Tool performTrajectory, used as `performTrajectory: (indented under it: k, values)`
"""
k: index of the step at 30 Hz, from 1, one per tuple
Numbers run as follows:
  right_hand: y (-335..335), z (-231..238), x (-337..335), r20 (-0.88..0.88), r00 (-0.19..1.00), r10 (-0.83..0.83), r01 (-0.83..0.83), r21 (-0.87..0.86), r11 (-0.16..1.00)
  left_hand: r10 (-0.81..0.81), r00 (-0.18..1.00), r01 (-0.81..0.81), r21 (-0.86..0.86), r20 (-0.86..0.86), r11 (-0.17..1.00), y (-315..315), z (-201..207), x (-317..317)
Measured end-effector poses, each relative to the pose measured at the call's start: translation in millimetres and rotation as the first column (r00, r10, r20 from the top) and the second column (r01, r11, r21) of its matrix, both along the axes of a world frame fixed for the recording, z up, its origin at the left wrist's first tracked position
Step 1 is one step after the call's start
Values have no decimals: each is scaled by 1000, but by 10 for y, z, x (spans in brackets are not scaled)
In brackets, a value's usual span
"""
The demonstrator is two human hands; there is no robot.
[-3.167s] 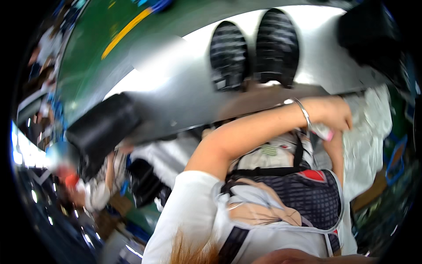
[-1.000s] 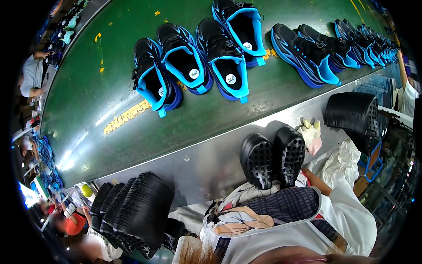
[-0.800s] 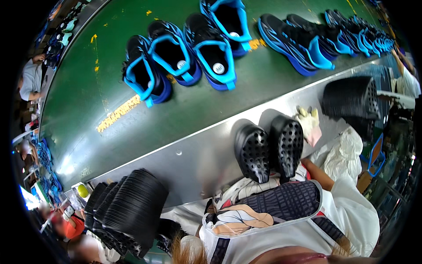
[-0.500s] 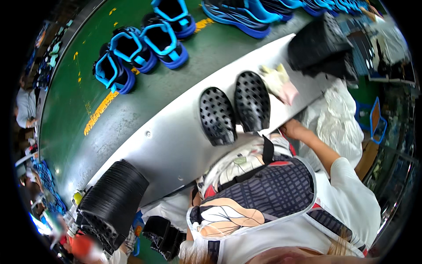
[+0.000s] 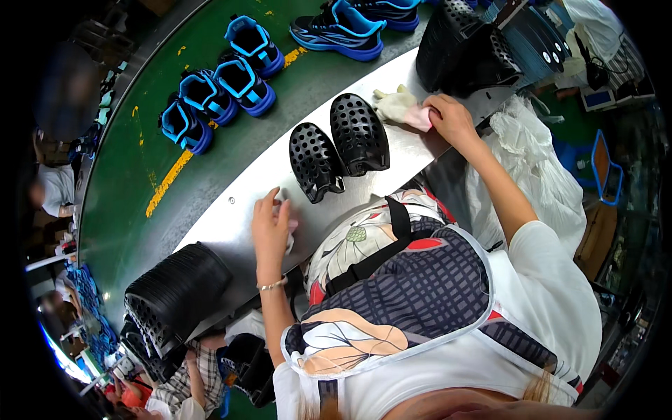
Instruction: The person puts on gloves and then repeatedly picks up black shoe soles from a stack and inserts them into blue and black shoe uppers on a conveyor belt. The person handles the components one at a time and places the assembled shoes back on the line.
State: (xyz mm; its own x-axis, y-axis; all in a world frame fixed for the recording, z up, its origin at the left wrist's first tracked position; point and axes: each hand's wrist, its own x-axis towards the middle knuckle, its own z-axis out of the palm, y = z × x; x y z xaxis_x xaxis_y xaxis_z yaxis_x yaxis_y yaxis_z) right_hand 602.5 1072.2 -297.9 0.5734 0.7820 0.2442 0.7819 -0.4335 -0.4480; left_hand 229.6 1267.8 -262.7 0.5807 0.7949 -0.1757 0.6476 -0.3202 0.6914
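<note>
My right hand (image 5: pixel 451 120) is closed on the pink cuff of an off-white glove (image 5: pixel 397 106), which lies on the metal ledge (image 5: pixel 241 227). Over the ledge's near edge, to the left, my left hand (image 5: pixel 271 227) has its fingers curled round a small pale pink-and-white thing (image 5: pixel 291 231), mostly hidden by the hand. Between the hands, two black perforated plastic shoe inserts lie side by side: the left insert (image 5: pixel 313 159) and the right insert (image 5: pixel 358 133). The glove is just right of them.
Nested black inserts form a stack (image 5: pixel 178 294) at the ledge's left end and another (image 5: pixel 448 52) at its right. Beyond, black-and-blue sneakers (image 5: pixel 336 31) stand on the green surface (image 5: pixel 115 231). White plastic bags (image 5: pixel 532 168) hang at my right. Other people sit farther off.
My right hand has come up from the ledge's near edge to the glove's cuff. My left hand has risen into view above the ledge. The view has shifted.
</note>
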Motion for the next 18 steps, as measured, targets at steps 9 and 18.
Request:
performTrajectory:
  k: [9,18]
  values:
    - [998,1241,-312,-25,935,354,-323,350,879,-140,938,47,284,318,958,397,631,563]
    - [2088,1686,-723,88,743,663,-646,355,676,36,720,258,-316,693,913,842,1329,1289]
